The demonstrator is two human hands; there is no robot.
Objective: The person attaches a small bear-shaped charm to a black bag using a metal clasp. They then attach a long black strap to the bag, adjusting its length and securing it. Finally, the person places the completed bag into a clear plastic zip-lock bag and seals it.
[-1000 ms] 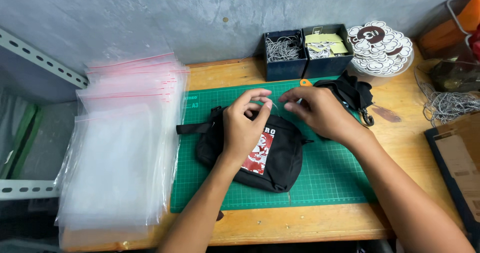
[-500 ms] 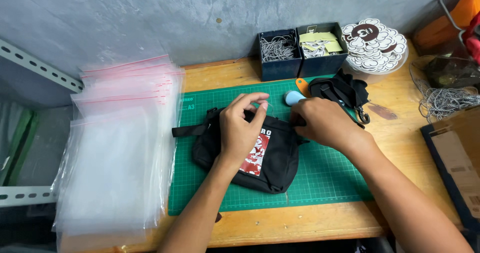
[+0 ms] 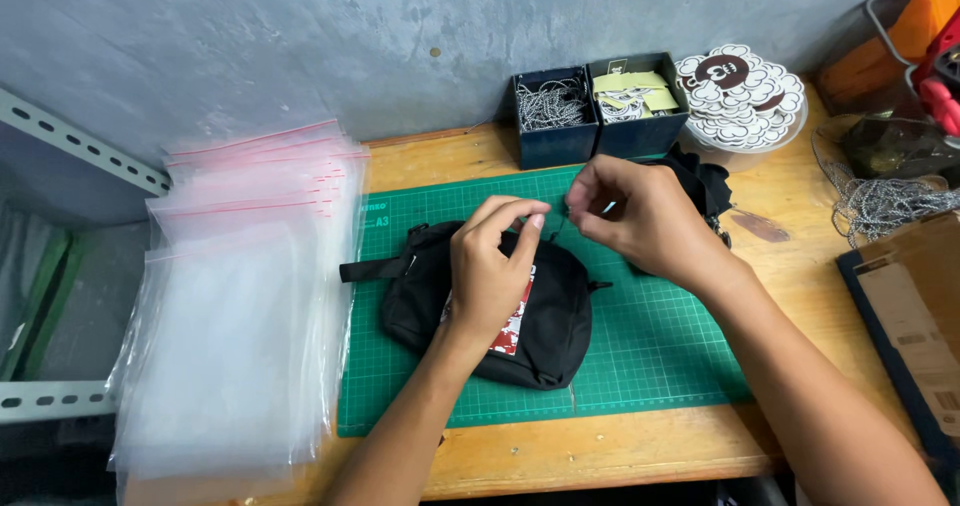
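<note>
both the left hand [image 3: 495,266] and right hand [image 3: 630,216] pinch something tiny above the black pouch [image 3: 530,336].

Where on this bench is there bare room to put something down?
Free: the green mat right of the black bag, below the right hand, and the wooden strip along its near edge. Crowded: the plastic bags on the left, the boxes and stickers at the back.

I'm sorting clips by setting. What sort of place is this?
Probably a small packing bench: a stack of clear zip bags, a green cutting mat under a black pouch, and a pile of stickers.
</note>
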